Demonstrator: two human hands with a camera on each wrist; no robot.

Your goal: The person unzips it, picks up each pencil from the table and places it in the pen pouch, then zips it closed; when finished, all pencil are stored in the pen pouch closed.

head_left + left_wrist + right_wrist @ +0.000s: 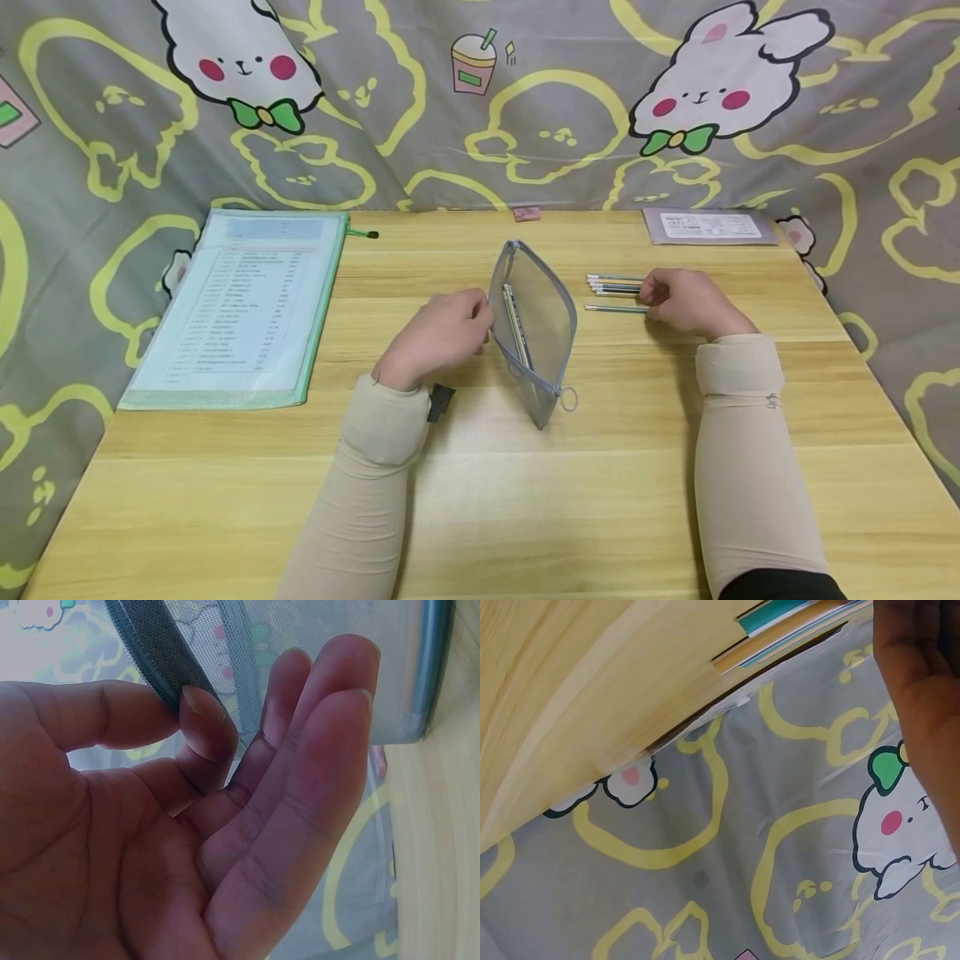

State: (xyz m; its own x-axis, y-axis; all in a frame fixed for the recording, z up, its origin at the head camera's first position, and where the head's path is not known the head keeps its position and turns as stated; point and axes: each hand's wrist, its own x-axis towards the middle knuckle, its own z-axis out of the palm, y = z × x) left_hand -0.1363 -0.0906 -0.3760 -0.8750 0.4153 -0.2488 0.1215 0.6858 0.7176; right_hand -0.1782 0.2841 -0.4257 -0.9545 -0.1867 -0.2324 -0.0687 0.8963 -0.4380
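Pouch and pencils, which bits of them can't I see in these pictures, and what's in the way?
Head view: the right ends of the loose pencils, covered by the right hand; whether it grips one, I can't tell.
Head view: the lower ends of the pencils inside the pouch, dim behind its wall.
Left wrist view: part of the pouch, cut off by the top edge.
Right wrist view: the right fingertips, out of frame.
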